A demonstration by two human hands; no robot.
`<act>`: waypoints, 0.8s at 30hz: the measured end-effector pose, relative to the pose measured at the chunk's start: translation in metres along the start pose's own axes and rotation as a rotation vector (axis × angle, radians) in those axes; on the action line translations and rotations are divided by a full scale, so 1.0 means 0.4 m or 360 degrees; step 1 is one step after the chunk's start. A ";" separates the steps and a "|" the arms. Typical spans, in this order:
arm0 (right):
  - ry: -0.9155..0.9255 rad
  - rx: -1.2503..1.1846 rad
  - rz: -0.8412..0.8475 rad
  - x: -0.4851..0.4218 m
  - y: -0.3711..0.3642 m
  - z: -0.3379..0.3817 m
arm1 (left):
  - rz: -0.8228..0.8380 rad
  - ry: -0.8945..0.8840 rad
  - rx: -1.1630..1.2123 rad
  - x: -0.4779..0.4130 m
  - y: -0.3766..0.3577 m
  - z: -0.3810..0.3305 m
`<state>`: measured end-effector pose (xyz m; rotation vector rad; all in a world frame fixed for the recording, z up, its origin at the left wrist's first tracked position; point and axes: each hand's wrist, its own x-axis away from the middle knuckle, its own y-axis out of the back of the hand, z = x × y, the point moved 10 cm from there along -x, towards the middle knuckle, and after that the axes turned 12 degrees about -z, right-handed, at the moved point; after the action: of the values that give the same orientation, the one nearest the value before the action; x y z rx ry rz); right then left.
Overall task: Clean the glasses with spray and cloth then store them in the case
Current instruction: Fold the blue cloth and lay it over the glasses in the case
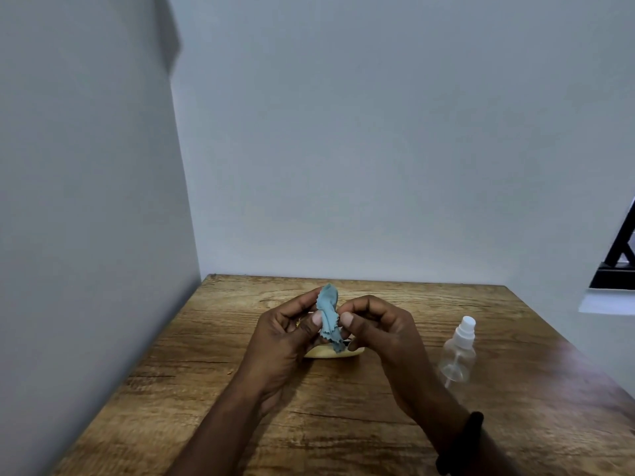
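Since wiping seems under way above the table [192, 355], left hand [288, 334] pinches the blue cloth [328, 317]; pale case [330, 353] lies beneath, contents hidden; right hand [378, 331] pinches the cloth opposite, probably rubbing glasses wrapped inside, hardly visible; clear spray bottle [458, 352] stands near, liquid level unclear.
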<state>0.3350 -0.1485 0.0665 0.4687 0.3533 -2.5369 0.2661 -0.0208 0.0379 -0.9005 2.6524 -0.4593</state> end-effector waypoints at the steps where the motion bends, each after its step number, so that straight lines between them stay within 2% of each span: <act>1: 0.0021 0.0017 0.0001 0.001 -0.001 0.002 | 0.0005 0.0002 0.0005 0.001 0.000 0.001; 16: 0.0376 0.0475 -0.0236 -0.001 0.020 0.012 | -0.0063 -0.0148 -0.0202 0.004 0.000 -0.012; 24: 0.0354 0.0288 -0.0316 -0.005 0.049 0.029 | -0.0107 -0.0176 -0.0306 0.006 0.007 -0.022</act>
<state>0.3443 -0.1677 0.0748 0.8259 0.2626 -2.7290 0.2594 -0.0184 0.0443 -1.0421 2.6036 -0.1658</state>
